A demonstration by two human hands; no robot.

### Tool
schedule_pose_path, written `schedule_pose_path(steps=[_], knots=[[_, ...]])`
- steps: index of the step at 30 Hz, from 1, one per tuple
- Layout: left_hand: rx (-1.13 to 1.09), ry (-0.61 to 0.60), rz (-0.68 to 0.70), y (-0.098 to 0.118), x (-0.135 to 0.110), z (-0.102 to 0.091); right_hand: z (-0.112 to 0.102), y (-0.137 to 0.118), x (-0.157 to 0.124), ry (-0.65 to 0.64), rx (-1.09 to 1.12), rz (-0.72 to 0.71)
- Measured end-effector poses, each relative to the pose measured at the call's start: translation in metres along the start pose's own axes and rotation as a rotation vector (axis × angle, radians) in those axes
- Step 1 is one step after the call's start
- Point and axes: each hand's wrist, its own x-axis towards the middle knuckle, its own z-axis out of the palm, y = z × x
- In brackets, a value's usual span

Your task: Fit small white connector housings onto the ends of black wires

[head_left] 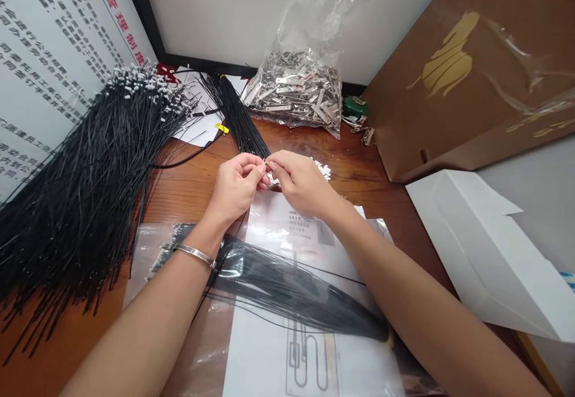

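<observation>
My left hand (pixel 240 184) and my right hand (pixel 294 178) meet above the middle of the table, fingertips pinched together. A thin black wire (pixel 243 223) trails down from under my left fingers. Between the fingertips is a tiny piece, too small to name. Right behind my hands, a tied bundle of black wires (pixel 238 115) stretches away from me. Small white connector pieces (pixel 321 169) lie scattered beside my right hand. Below my wrists, a plastic bag (pixel 144 247) and a bundle of black wires (pixel 287 283) lie over a printed drawing sheet (pixel 265 361).
A large heap of black wires with white ends (pixel 90 175) is piled at left. At the back stands a clear bag of metal clips (pixel 296 91), beside a green tape measure (pixel 354 106). A brown box (pixel 476 73) and a white carton (pixel 485 253) bound the right side.
</observation>
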Motion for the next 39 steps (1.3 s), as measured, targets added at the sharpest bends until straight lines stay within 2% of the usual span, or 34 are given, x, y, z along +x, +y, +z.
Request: schedule_pose_path(steps=[11, 16, 19, 23, 26, 31, 35, 39], knots=[[0.098, -0.064, 0.060, -0.004, 0.001, -0.005, -0.005, 0.002, 0.001, -0.086, 0.205, 0.135], [0.097, -0.071, 0.045, -0.003, 0.001, -0.005, -0.003, 0.004, 0.001, -0.111, 0.354, 0.191], [0.037, -0.031, 0.016, -0.001, 0.001, -0.004, 0.001, 0.002, 0.001, -0.032, 0.300, 0.148], [-0.075, 0.013, 0.022, 0.002, -0.001, -0.003, 0.007, 0.003, -0.003, 0.170, 0.103, -0.037], [-0.114, 0.005, 0.022, 0.004, -0.002, -0.002, 0.010, 0.006, -0.005, 0.257, 0.101, -0.086], [-0.133, -0.049, 0.049, 0.005, -0.003, -0.001, 0.012, 0.004, -0.006, 0.300, 0.313, -0.007], [-0.101, -0.060, 0.044, 0.006, -0.004, 0.000, 0.012, 0.001, -0.004, 0.191, 0.603, 0.124], [-0.074, -0.067, 0.055, 0.007, -0.004, 0.000, 0.010, 0.001, -0.002, 0.093, 0.807, 0.160]])
